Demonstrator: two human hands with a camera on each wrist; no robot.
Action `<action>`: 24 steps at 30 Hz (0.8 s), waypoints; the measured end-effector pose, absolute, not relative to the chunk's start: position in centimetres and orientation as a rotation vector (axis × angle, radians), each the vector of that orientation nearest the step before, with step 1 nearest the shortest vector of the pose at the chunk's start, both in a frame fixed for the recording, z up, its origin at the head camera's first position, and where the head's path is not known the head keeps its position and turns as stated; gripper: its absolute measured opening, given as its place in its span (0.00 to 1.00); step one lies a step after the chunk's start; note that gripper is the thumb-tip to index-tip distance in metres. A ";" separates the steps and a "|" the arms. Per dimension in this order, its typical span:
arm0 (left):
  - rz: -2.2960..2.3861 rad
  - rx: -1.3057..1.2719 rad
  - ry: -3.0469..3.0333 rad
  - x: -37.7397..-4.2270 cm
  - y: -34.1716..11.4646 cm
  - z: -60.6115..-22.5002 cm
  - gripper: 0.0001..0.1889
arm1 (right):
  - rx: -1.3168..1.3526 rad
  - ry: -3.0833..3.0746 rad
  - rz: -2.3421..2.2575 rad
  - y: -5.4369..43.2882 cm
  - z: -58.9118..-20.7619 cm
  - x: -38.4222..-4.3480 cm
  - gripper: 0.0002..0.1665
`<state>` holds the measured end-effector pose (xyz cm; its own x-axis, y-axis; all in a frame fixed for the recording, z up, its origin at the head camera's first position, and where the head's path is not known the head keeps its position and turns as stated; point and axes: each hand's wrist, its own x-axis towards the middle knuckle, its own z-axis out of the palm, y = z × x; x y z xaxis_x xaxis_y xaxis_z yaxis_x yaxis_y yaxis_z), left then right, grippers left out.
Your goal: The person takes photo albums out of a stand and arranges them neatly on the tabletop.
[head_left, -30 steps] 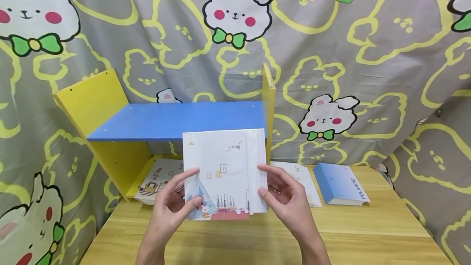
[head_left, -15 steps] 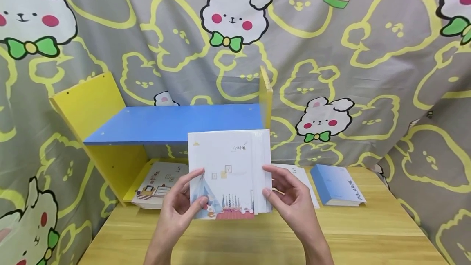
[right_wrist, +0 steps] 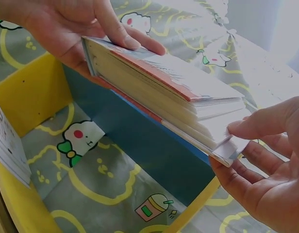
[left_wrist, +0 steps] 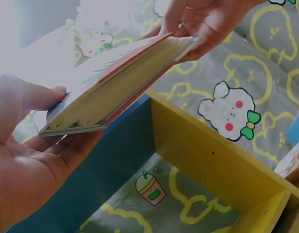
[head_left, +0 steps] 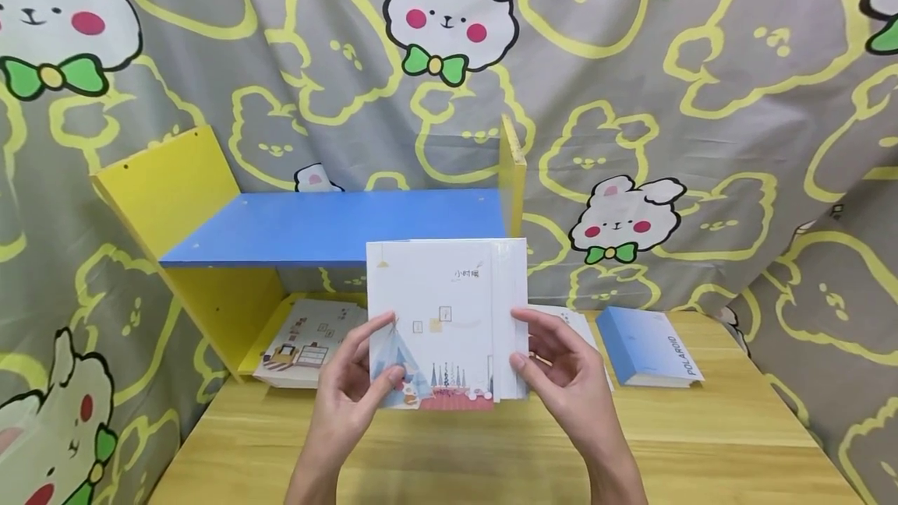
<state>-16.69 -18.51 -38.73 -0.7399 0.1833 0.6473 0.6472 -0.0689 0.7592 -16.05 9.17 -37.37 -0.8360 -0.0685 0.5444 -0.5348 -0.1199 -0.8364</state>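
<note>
Book (head_left: 429, 294) held upright above the table (head_left: 456, 458), cover toward the person.
Left hand (head_left: 348, 390) pinches the spine side; right hand (head_left: 571, 380) pinches the fanned page edges, thumb in front. The two-sided grip presumably steadies the book and keeps its pages from spreading. The book blocks sight of part of the shelf (head_left: 337, 224). A picture book (head_left: 309, 345) lies at lower left; a white booklet (head_left: 571, 319), partly hidden by the right hand, lies near a blue book (head_left: 645, 345).
</note>
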 end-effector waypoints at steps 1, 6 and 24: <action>-1.872 -0.893 -1.858 -16.7 -18.5 -38.7 0.33 | 0.665 -1.831 2.028 9.2 -37.3 -16.1 0.30; -1.889 -0.804 -1.889 -16.8 -18.2 -38.8 0.32 | 0.642 -1.843 2.044 9.1 -37.4 -16.2 0.30; -1.890 -0.750 -1.819 -16.4 -16.5 -39.0 0.32 | 0.550 -1.835 2.031 9.3 -36.9 -15.5 0.29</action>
<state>-16.37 -16.55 -39.01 -0.7712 0.0728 0.6324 0.6292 -0.0640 0.7746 -15.52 9.28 -36.90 -0.8643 -0.0019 0.5029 -0.5001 -0.1014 -0.8600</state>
